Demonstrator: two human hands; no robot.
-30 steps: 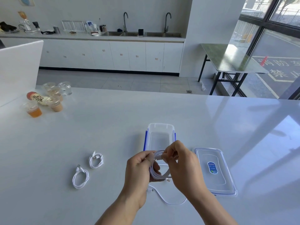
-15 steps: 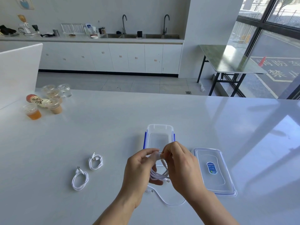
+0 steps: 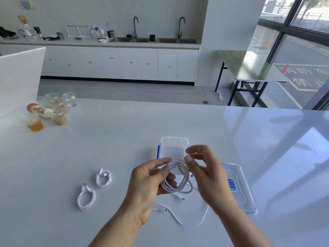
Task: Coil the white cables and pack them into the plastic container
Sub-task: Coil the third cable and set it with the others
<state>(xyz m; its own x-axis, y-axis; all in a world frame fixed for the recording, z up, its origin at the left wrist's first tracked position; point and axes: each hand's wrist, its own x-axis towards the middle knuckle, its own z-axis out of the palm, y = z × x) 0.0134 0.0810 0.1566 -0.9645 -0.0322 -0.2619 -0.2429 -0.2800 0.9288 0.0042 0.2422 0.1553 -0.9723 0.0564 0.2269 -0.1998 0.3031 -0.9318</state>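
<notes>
White cable (image 3: 179, 186), looped into an oval, pinched by the left hand (image 3: 147, 182); its length runs back toward that wrist, plug facing the right hand (image 3: 206, 172), fingers loosely apart.

Counts: white cables 4. That's near coil (image 3: 86, 198) and far coil (image 3: 103, 178) lying on the table (image 3: 115, 148), one held coil (image 3: 178, 186), one loose cable (image 3: 188, 224). Container (image 3: 174, 139): 1. Lid (image 3: 239, 191): 1. Cups (image 3: 33, 123): 5. Bottle (image 3: 38, 110): 1. Hands 2: left hand (image 3: 147, 182), right hand (image 3: 208, 173). Taps (image 3: 135, 24): 2. Side table (image 3: 249, 68): 1.
</notes>
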